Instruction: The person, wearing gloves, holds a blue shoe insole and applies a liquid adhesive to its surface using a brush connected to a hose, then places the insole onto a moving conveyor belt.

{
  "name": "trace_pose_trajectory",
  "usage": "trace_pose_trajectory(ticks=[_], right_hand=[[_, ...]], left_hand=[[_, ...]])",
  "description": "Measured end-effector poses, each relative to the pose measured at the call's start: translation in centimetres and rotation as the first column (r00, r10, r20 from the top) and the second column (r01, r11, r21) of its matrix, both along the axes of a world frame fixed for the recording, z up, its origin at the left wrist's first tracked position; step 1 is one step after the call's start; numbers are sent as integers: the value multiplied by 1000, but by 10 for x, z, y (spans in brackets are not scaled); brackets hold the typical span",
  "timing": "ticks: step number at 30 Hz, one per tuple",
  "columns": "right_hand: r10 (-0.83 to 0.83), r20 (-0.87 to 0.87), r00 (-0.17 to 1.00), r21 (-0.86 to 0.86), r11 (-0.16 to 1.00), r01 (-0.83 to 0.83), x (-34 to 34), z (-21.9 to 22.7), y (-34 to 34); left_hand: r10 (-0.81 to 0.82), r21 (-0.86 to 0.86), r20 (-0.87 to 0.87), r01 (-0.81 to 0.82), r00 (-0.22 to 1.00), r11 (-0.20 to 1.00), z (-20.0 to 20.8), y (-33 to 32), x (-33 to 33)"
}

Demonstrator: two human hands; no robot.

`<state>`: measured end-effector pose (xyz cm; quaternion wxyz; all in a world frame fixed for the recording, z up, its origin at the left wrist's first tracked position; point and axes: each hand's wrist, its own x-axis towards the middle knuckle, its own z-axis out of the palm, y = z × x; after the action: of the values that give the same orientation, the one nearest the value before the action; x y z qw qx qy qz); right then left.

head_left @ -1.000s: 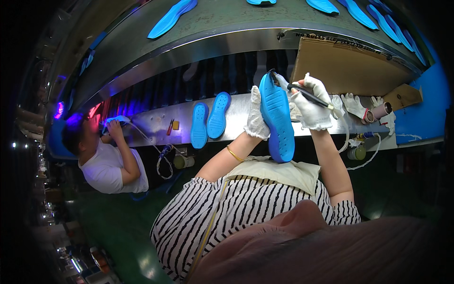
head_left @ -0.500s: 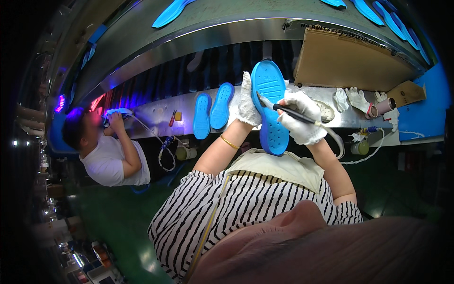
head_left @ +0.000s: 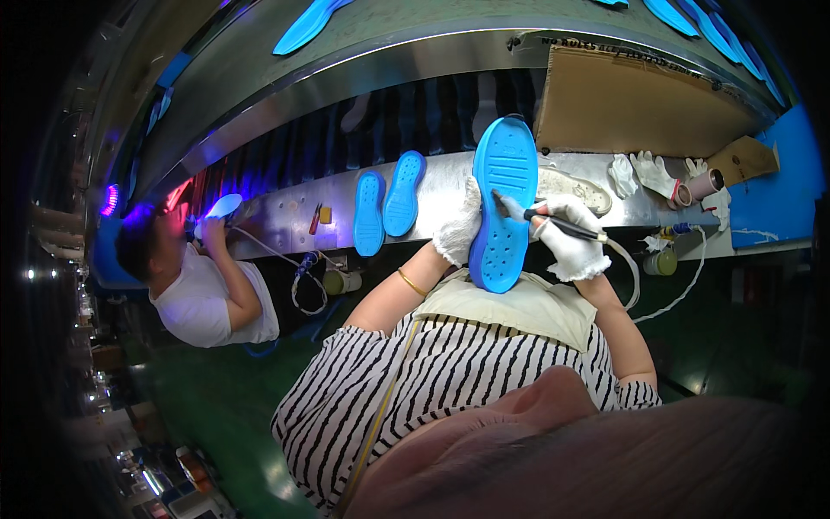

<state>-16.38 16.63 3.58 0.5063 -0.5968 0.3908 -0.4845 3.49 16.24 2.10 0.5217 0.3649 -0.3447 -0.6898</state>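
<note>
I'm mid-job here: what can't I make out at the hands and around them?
All in the head view:
Left hand's fingers: mostly behind the sole.
Sole's underside: faces away.
Brush tip: too small to tell contact.
Pale shoe: partly covered by the sole.
Upper-left blue piece: cut off by the top edge.

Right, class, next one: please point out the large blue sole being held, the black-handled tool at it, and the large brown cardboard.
Held blue sole (head_left: 497,223): head view, middle of the face toward the camera.
Black-handled tool (head_left: 568,227): head view, on its handle.
Brown cardboard (head_left: 640,108): head view, on its flat face.
</note>
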Motion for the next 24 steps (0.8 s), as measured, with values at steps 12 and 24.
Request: trace_pose_trajectory(ticks=[12, 24], right_hand=[[134, -98, 986, -351, 923, -160, 16, 27, -17], [282, 216, 935, 104, 945, -309, 5, 23, -24]], left_hand=[[-98, -118, -670, 24, 736, 993, 4, -57, -3], [-418, -468, -625, 113, 659, 877, 24, -87, 16]])
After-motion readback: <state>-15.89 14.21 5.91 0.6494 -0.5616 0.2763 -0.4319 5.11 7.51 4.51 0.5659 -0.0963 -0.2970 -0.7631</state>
